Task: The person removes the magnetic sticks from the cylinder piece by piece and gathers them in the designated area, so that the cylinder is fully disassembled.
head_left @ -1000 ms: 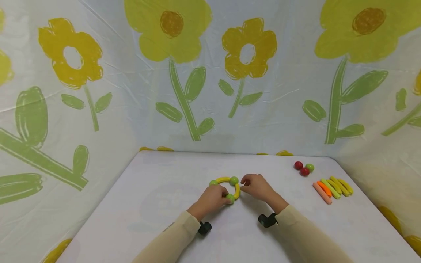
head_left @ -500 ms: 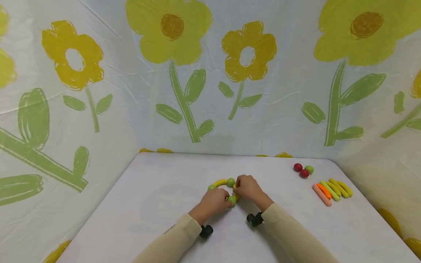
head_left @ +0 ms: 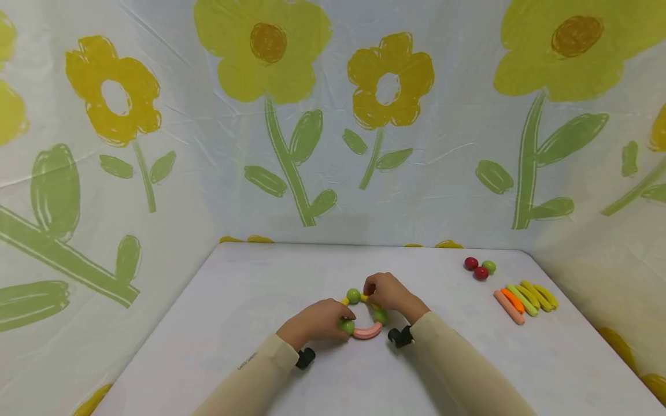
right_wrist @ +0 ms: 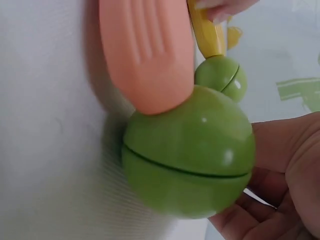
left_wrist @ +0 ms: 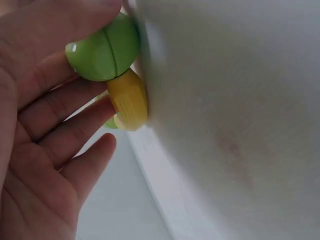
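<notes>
A ring of green balls and curved toy rods lies on the white table. My left hand pinches the lower-left green ball between thumb and fingers, with a yellow curved rod joined to it. My right hand holds the other yellow curved rod on the ring's far right side; its fingertips are partly hidden. The front arc is a pink curved rod. In the right wrist view it meets a large-looking green ball. Another green ball sits at the ring's far side.
Two red balls and a green ball lie at the table's back right. In front of them is a row of several rods, including a pink straight rod and a yellow curved rod. Flower-printed cloth surrounds the table.
The ring has turned counter-clockwise and shifted a little nearer, bringing the pink curved rod into view at the front. My right hand has moved left onto the ring; my left hand has moved along with its ball.
</notes>
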`<control>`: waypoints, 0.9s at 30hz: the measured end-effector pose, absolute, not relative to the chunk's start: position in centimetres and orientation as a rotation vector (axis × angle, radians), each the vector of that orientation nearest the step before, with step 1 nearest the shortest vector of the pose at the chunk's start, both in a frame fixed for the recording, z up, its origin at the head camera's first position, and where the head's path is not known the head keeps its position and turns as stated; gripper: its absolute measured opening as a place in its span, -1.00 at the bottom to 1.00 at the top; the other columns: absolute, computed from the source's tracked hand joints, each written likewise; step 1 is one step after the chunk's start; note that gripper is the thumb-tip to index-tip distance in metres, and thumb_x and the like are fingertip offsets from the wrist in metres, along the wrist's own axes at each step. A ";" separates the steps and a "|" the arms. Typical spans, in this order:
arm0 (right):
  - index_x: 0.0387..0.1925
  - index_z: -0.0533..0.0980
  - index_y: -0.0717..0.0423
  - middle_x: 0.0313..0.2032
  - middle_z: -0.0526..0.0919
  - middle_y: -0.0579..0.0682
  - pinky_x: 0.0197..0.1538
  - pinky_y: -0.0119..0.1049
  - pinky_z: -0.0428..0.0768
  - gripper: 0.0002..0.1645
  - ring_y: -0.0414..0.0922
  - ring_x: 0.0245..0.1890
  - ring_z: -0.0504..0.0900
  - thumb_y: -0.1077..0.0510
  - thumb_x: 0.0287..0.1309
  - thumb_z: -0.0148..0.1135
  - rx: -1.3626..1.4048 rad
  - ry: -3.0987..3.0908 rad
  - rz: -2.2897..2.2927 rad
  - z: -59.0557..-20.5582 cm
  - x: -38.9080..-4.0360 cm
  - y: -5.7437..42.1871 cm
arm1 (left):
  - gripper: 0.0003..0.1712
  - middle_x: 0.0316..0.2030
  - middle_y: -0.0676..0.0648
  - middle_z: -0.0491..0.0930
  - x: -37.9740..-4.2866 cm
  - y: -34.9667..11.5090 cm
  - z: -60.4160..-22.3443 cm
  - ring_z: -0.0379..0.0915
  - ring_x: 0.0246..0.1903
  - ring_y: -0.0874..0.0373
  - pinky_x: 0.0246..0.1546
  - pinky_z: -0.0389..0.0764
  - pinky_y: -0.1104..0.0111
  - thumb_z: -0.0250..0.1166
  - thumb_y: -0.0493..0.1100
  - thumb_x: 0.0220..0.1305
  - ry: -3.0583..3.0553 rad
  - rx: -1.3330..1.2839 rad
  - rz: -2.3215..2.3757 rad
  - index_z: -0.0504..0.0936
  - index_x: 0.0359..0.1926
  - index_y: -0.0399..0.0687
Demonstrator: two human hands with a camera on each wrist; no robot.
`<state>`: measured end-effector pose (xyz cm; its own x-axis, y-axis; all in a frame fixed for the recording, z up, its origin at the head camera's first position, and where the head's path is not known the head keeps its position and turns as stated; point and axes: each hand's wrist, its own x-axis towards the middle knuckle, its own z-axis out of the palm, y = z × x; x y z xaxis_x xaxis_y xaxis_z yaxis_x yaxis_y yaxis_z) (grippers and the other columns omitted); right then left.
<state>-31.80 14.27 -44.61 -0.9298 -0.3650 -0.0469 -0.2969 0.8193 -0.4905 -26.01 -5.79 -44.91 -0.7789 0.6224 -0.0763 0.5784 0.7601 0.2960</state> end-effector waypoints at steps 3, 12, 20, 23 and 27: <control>-0.44 0.58 0.01 -0.41 0.60 -0.12 -0.30 -0.33 0.52 -0.88 -0.17 -0.38 0.49 0.25 0.04 0.40 -0.526 2.846 -0.737 -44.6 -31.9 14.3 | -0.60 -0.22 0.25 0.65 -26.1 -5.8 -45.2 0.41 -0.33 0.41 -0.12 0.50 0.50 0.45 -0.06 0.05 2.767 1.039 0.384 0.70 -0.03 0.10; -0.36 0.62 0.04 -0.36 0.64 -0.12 -0.20 -0.25 0.56 -0.96 -0.17 -0.30 0.55 0.21 0.11 0.36 -0.788 2.892 -0.710 -44.1 -30.0 14.5 | -0.63 -0.34 0.28 0.59 -25.7 -5.5 -45.8 0.36 -0.39 0.41 -0.21 0.46 0.55 0.45 -0.01 0.10 2.762 1.168 0.336 0.68 -0.03 0.09; -0.41 0.67 -0.10 -0.42 0.61 -0.30 -0.15 -0.34 0.53 -0.87 -0.33 -0.34 0.55 -0.04 0.11 0.36 -1.257 2.764 -0.448 -44.1 -26.5 15.5 | -0.70 -0.38 0.27 0.56 -25.6 -5.5 -45.3 0.35 -0.41 0.39 -0.27 0.43 0.54 0.44 -0.03 0.12 2.791 1.164 0.308 0.68 -0.09 0.12; -0.41 0.67 -0.11 -0.46 0.61 -0.33 -0.15 -0.38 0.49 -0.85 -0.42 -0.40 0.52 -0.05 0.17 0.32 -1.421 2.794 -0.322 -44.6 -26.1 15.5 | -0.71 -0.39 0.28 0.54 -25.6 -5.5 -45.3 0.35 -0.41 0.39 -0.28 0.42 0.54 0.44 -0.03 0.13 2.787 1.149 0.322 0.68 -0.10 0.13; -0.40 0.67 -0.10 -0.47 0.62 -0.36 -0.20 -0.40 0.40 -0.86 -0.45 -0.44 0.47 -0.02 0.19 0.30 -1.494 2.827 -0.231 -44.7 -25.8 15.3 | -0.70 -0.38 0.29 0.55 -25.8 -5.6 -45.6 0.35 -0.41 0.40 -0.27 0.43 0.54 0.44 -0.03 0.12 2.781 1.156 0.347 0.68 -0.09 0.13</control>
